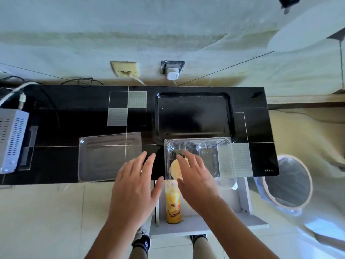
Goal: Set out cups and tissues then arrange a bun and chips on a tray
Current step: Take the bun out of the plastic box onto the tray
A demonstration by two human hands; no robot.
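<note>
Black glossy tabletop (74, 116) with white grid lines, against a pale wall. Round pale-yellow bun (175, 170) sits in the near-left corner of a clear plastic clamshell box (209, 157) at the table's front edge. Right hand (196, 176) is over the bun, fingers curled onto it. Left hand (134, 182) hovers beside, fingers spread, holding nothing. Clear plastic lid (104, 156) lies left; empty black rectangular tray (194, 116) sits behind the box. Yellow cylindrical chips can (173, 202) stands below the table edge.

A pale round bun (175, 170) lies in an open clear container (225, 159), just before the black tray (194, 114).
</note>
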